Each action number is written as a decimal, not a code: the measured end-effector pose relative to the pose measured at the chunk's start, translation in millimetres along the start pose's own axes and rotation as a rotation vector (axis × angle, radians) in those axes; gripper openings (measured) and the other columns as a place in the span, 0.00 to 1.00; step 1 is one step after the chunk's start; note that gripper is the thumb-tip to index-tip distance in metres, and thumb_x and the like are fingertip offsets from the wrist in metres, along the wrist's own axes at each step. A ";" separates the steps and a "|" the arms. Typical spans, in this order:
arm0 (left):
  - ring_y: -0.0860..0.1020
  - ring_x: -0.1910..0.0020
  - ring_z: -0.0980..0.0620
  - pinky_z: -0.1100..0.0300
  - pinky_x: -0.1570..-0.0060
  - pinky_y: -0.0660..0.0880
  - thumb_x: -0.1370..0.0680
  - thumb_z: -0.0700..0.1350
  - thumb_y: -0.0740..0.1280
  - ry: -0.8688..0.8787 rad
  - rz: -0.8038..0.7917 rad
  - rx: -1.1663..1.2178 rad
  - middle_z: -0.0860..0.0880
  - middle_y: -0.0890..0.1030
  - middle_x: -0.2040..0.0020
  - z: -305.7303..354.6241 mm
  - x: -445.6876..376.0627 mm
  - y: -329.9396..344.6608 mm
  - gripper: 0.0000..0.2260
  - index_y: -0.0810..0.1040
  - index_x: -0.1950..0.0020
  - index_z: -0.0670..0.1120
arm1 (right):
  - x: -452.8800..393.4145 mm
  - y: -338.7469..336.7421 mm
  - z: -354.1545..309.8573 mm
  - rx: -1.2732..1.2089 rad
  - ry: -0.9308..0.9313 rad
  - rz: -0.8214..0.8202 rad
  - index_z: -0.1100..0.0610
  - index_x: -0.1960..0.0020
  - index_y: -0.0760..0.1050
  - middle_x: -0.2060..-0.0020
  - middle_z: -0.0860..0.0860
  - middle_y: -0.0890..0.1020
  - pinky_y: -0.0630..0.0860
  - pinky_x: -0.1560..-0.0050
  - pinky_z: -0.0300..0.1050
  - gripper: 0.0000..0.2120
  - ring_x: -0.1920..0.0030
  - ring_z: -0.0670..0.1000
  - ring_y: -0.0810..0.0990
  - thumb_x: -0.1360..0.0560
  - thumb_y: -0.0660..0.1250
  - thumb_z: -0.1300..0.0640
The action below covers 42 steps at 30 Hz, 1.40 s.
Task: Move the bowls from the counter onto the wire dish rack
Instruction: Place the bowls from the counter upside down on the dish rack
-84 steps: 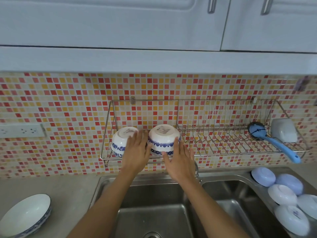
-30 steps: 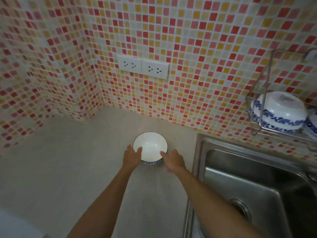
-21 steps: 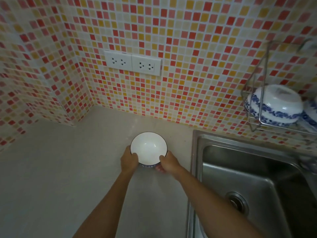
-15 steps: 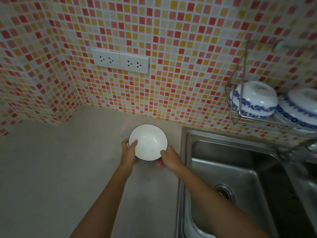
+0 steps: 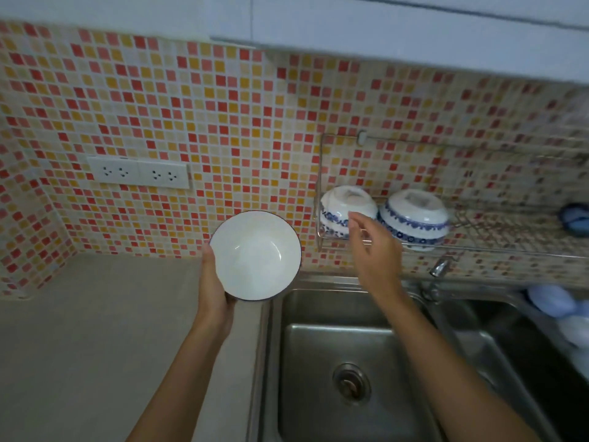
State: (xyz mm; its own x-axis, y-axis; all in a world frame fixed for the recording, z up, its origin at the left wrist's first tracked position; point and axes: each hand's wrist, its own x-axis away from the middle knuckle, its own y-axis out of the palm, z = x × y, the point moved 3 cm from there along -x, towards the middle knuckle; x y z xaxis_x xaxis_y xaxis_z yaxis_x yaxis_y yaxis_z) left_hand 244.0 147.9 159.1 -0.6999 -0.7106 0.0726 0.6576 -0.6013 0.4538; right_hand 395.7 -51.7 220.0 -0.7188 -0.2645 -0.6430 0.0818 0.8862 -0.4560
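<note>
Bowl (image 5: 255, 255) in the air, white inside with a dark rim, was tipped so its open mouth faced the camera and its base pointed toward the tiled wall (image 5: 191, 106). It was round, with no long axis to speak of. It hung above the seam where the counter (image 5: 79, 346) met the sink (image 5: 350, 362), clear of both. The left hand (image 5: 213, 295) gripped it from the lower left, thumb along the rim and fingers hidden behind the base.

The right hand (image 5: 376, 250) was free of the bowl, loose and empty, fingers slightly curled and reaching up toward the rack (image 5: 478, 247). Its fingertips lay in front of the left rack bowl (image 5: 344, 205); whether they touched it could not be told.

That bowl and the right rack bowl (image 5: 414, 218) sat upside down, side by side and touching, at the left end of the rack, blue patterned bands around their rims. The rack hung on the wall above the sink. A tap (image 5: 439, 266) stood below it, right of the hand. A double socket (image 5: 140, 173) sat on the wall left of the held bowl.
</note>
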 end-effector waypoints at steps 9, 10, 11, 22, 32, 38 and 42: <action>0.75 0.41 0.50 0.56 0.51 0.77 0.23 0.64 0.52 0.294 -0.110 -0.313 0.55 0.75 0.38 32.2 13.6 132.6 0.18 0.73 0.38 0.63 | -35.0 -68.5 117.7 0.430 -0.024 0.009 0.62 0.24 0.56 0.24 0.59 0.60 0.56 0.24 0.57 0.28 0.24 0.52 0.53 0.18 0.55 0.49; 0.73 0.40 0.53 0.62 0.54 0.74 0.21 0.63 0.52 0.353 -0.125 -0.390 0.56 0.72 0.37 35.7 13.2 148.8 0.17 0.71 0.36 0.62 | -38.4 -69.4 126.5 0.458 0.000 -0.035 0.62 0.22 0.52 0.23 0.58 0.56 0.53 0.23 0.56 0.32 0.23 0.53 0.50 0.19 0.55 0.45; 0.70 0.40 0.55 0.66 0.56 0.70 0.20 0.61 0.51 0.405 -0.129 -0.465 0.57 0.70 0.35 38.1 10.3 163.3 0.18 0.68 0.33 0.61 | -40.6 -69.5 134.2 0.470 0.034 -0.077 0.61 0.22 0.47 0.22 0.58 0.51 0.49 0.23 0.55 0.37 0.22 0.55 0.47 0.20 0.54 0.40; 0.65 0.32 0.45 0.52 0.37 0.65 0.22 0.60 0.60 0.948 -0.079 -0.996 0.43 0.67 0.31 38.2 -37.7 257.0 0.21 0.64 0.29 0.61 | -37.7 -57.3 162.3 0.502 0.144 -0.135 0.61 0.23 0.36 0.22 0.59 0.42 0.35 0.25 0.49 0.51 0.22 0.55 0.40 0.29 0.45 0.24; 0.75 0.44 0.36 0.45 0.44 0.71 0.23 0.61 0.61 1.441 -0.014 -1.630 0.35 0.76 0.40 -8.2 -75.3 281.4 0.23 0.73 0.31 0.52 | -38.1 -57.6 166.6 0.491 0.119 -0.109 0.62 0.22 0.38 0.22 0.59 0.43 0.46 0.23 0.56 0.50 0.22 0.56 0.41 0.27 0.46 0.25; 0.75 0.46 0.35 0.44 0.47 0.74 0.25 0.62 0.64 1.389 -0.123 -1.739 0.35 0.77 0.42 -25.1 -89.6 276.1 0.23 0.75 0.34 0.53 | -38.1 -54.2 169.6 0.469 0.115 -0.082 0.60 0.22 0.39 0.22 0.57 0.43 0.44 0.23 0.54 0.49 0.22 0.54 0.41 0.28 0.43 0.25; 0.75 0.46 0.35 0.44 0.46 0.73 0.25 0.62 0.64 1.367 -0.145 -1.781 0.35 0.77 0.42 -29.7 -93.7 270.7 0.22 0.76 0.35 0.52 | -37.6 -54.6 169.1 0.479 0.106 -0.081 0.61 0.22 0.40 0.22 0.57 0.43 0.40 0.23 0.51 0.50 0.22 0.54 0.40 0.28 0.42 0.24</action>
State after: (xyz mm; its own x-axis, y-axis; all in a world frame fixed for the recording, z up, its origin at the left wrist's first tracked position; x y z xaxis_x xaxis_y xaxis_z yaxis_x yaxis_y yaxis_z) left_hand 495.9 40.9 248.8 -0.7141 0.0801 -0.6954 0.6844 0.2887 -0.6696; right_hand 535.0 -154.5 165.0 -0.8002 -0.2629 -0.5390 0.3128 0.5838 -0.7492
